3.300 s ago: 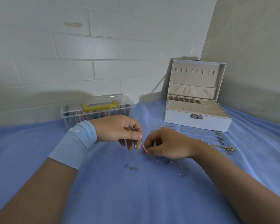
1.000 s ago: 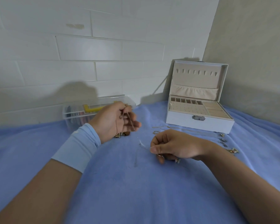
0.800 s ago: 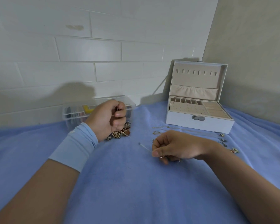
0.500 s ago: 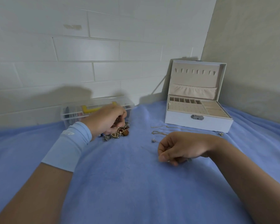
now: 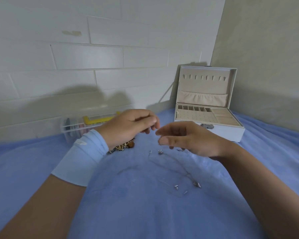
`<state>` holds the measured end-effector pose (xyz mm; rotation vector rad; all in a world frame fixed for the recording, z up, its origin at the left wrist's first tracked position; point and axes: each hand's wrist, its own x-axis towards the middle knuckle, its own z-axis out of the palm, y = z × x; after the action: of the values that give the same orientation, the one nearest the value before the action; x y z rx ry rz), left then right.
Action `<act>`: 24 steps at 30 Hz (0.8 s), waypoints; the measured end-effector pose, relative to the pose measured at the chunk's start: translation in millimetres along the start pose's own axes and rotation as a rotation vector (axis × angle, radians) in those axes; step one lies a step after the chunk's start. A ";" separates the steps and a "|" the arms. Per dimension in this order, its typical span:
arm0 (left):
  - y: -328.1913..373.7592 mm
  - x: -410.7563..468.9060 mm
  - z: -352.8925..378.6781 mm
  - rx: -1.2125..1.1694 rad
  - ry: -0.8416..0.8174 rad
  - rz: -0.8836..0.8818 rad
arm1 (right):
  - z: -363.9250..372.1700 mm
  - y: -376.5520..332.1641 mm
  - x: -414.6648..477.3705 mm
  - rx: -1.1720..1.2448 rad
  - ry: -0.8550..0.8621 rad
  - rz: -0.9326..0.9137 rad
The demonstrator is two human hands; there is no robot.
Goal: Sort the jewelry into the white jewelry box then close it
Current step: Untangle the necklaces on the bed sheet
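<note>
The white jewelry box (image 5: pixel 231 133) stands open at the back right, its beige lid upright and its trays bare. My left hand (image 5: pixel 128 126), with a light blue wrist sleeve, hovers over a tangled pile of gold and brown jewelry (image 5: pixel 123 146); its blurred fingertips are pinched together and I cannot make out anything in them. My right hand (image 5: pixel 186 138) hovers just right of it, fingers loosely apart and holding nothing. A thin silver chain (image 5: pixel 173 167) lies loose on the blue cloth below both hands, ending in small charms (image 5: pixel 196 184). A small silver stud (image 5: pixel 160 152) lies between the hands.
A clear plastic case (image 5: pixel 72 128) with a yellow handle sits against the white brick wall behind my left hand. Blue cloth (image 5: pixel 145 213) covers the whole surface. A beige wall closes the right side behind the jewelry box.
My right hand has let go of the silver chain, which now lies spread on the cloth, and lifted toward the left hand. The left hand rose from the jewelry pile.
</note>
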<state>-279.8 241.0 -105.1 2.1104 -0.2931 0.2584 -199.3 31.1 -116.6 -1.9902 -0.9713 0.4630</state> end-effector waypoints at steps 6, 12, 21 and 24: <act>25.0 33.9 13.1 0.172 0.098 0.122 | -6.2 0.5 -2.1 0.121 0.064 -0.061; 9.3 61.9 15.8 0.119 0.301 0.109 | -28.1 5.2 -8.7 0.168 0.003 -0.014; -16.8 61.4 63.7 -0.063 0.270 -0.187 | -34.4 10.8 0.1 0.233 0.287 -0.057; -2.8 54.1 69.7 -0.381 0.010 -0.259 | -33.0 13.3 1.7 0.247 0.373 -0.040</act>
<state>-222.8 177.4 -127.6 1.7461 -0.0538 0.0528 -171.5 10.3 -108.7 -1.7486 -0.6828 0.1695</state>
